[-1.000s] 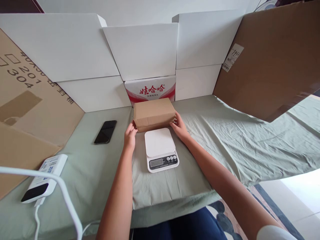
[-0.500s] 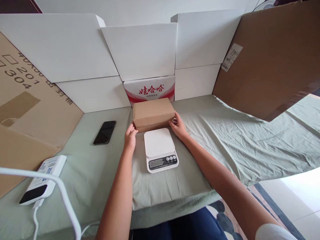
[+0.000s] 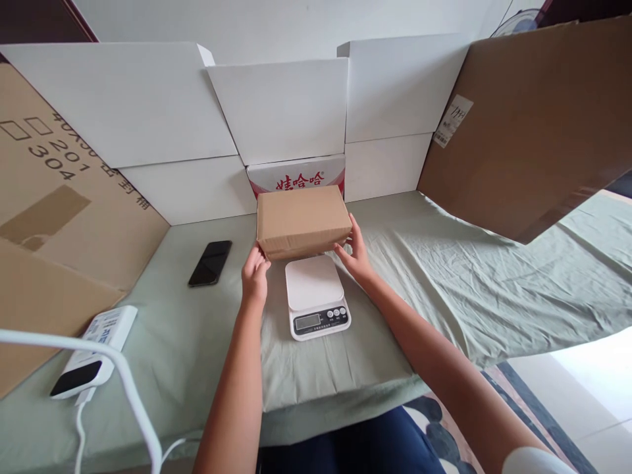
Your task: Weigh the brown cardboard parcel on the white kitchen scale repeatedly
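Note:
A closed brown cardboard box [image 3: 303, 214] is held between my two hands, just beyond the scale and in front of the white carton with red lettering. My left hand [image 3: 255, 273] grips its near left corner, fingers curled under the edge. On the near right corner, my right hand [image 3: 356, 253] has its fingers along the side and thumb at the front face. The box looks raised a little off the cloth, its front tipped slightly. Nearer to me, between my forearms, lies a white kitchen scale [image 3: 316, 289] with a bare platform; its display shows no readable digits.
A black phone [image 3: 210, 263] lies left of my left hand. Farther left are a white power bank [image 3: 93, 352] with a cable and a large brown carton [image 3: 74, 217]. White boxes [image 3: 286, 108] form a wall behind, and another brown carton [image 3: 523, 125] stands at right.
The cardboard box has been lifted and brought a little toward me, now covering more of the red-lettered carton. Both hands keep hold of it. The camera view has shifted slightly.

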Available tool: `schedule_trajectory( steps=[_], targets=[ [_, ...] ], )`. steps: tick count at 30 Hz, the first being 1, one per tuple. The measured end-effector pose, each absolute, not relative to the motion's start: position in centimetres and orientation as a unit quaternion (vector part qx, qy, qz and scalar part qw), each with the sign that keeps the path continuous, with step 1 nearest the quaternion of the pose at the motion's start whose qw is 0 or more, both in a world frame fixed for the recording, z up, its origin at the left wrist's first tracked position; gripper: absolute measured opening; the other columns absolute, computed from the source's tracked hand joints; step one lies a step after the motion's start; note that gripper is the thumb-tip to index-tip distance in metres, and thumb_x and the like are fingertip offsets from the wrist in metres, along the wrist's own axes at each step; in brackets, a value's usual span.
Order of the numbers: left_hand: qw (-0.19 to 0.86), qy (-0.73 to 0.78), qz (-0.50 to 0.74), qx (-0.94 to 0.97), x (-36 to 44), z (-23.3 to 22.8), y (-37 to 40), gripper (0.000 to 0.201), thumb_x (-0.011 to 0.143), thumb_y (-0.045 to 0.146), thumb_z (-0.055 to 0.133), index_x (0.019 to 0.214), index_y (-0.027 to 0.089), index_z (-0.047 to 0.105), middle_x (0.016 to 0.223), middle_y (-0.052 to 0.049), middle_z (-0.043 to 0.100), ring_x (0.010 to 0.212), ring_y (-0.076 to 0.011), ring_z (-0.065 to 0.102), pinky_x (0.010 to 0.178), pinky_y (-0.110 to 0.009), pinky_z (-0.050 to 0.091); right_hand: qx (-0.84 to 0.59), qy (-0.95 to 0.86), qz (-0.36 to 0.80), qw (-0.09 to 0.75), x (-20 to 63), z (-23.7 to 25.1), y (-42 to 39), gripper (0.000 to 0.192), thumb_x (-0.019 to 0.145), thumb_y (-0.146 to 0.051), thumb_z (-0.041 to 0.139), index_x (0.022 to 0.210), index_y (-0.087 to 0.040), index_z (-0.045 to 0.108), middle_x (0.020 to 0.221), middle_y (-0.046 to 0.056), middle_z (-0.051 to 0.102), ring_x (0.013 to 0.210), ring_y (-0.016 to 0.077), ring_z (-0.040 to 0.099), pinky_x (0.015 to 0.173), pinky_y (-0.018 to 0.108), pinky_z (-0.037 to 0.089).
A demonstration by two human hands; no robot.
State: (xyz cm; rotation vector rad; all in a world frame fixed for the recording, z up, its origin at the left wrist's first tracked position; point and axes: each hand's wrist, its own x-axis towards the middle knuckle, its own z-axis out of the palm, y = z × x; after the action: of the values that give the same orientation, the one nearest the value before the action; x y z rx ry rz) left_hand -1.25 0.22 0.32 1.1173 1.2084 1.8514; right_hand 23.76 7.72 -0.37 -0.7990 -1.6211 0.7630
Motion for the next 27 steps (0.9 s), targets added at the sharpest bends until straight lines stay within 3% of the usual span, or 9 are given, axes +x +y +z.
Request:
schedule_trajectory(
  steps=[7, 11, 27],
  targets=[
    [0.305, 0.493, 0.703, 0.412, 0.9, -1.8, -8.4, 0.068, 0.080, 0.023, 0.063, 0.148, 0.021, 0.057, 0.148, -0.010, 0.061, 0.146, -0.0338, 0.046, 0.124, -0.047, 0.032, -0.356, -0.714, 0.283, 0.532, 26.4, -0.8, 0.9, 0.089, 0.093, -0.060, 0.060, 0.165, -0.035, 0.013, 0.162, 0.012, 0.033, 0.145, 0.0341, 0.040, 0.118, 0.054, 0.042],
    [0.312, 0.518, 0.690, 0.397, 2.0, -3.1, -11.4, 0.066, 0.082, 0.023, 0.061, 0.148, 0.024, 0.057, 0.149, -0.010, 0.060, 0.145, -0.0324, 0.048, 0.124, -0.048, 0.032, -0.361, -0.720, 0.282, 0.521, 27.4, -1.8, -1.5, 0.087, 0.093, -0.057, 0.061, 0.164, -0.037, 0.015, 0.159, 0.012, 0.034, 0.144, 0.0351, 0.041, 0.117, 0.057, 0.041],
    [0.315, 0.518, 0.687, 0.400, 2.2, -3.3, -11.3, 0.069, 0.084, 0.028, 0.061, 0.152, 0.021, 0.052, 0.155, -0.011, 0.054, 0.148, -0.0321, 0.044, 0.124, -0.046, 0.033, -0.360, -0.717, 0.291, 0.521, 27.5, -1.7, -1.7, 0.080, 0.094, -0.058, 0.058, 0.162, -0.037, 0.021, 0.148, 0.012, 0.044, 0.137, 0.0321, 0.045, 0.108, 0.050, 0.049]
  ],
)
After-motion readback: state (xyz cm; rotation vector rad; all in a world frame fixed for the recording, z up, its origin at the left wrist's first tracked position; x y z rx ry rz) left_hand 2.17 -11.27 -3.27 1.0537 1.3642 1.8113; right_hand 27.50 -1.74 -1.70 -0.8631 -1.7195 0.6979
